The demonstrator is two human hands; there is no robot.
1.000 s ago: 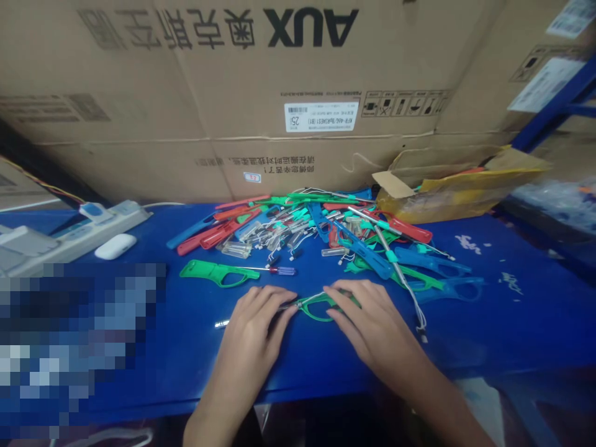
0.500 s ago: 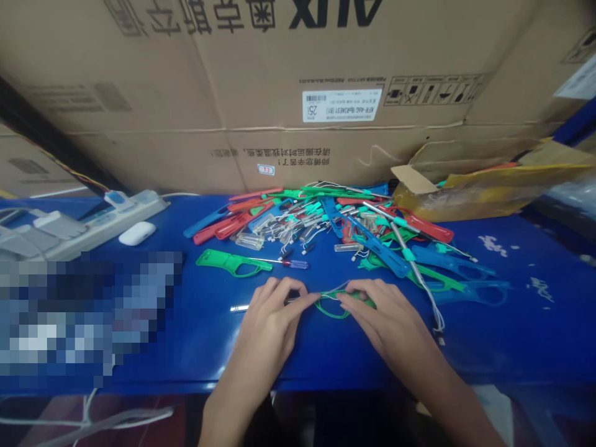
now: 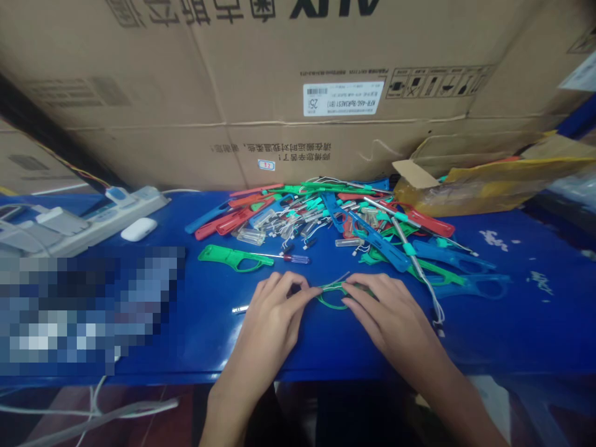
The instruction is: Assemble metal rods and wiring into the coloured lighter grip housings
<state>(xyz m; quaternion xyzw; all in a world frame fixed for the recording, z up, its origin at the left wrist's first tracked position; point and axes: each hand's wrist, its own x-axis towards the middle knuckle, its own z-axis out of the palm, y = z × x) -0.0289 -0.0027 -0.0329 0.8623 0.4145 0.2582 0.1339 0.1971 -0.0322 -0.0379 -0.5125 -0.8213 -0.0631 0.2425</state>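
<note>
Between my hands is a green lighter casing (image 3: 331, 306) with a trigger loop, lying low over the blue table. My left hand (image 3: 274, 310) pinches its left part, and a metal tube (image 3: 240, 309) sticks out left of that hand. Thin pale wires (image 3: 336, 283) run along the casing's top edge between my fingertips. My right hand (image 3: 388, 310) has its fingers closed on the casing's right part, mostly covering it. Beyond my left hand lie another green casing half (image 3: 223, 256) and a screwdriver (image 3: 298, 259) with a clear purplish handle.
A heap of red, blue and green casings (image 3: 379, 242), metal tubes and wired parts lies at the back. A power strip (image 3: 97, 217) and a white case (image 3: 138, 229) are at left. A taped carton (image 3: 465, 189) stands back right, before a large cardboard box (image 3: 261, 93).
My right thumb and fingers have shifted slightly along the wires and casing. The wires now slant up between my hands. My left hand keeps its pinch; the view has tilted slightly.
</note>
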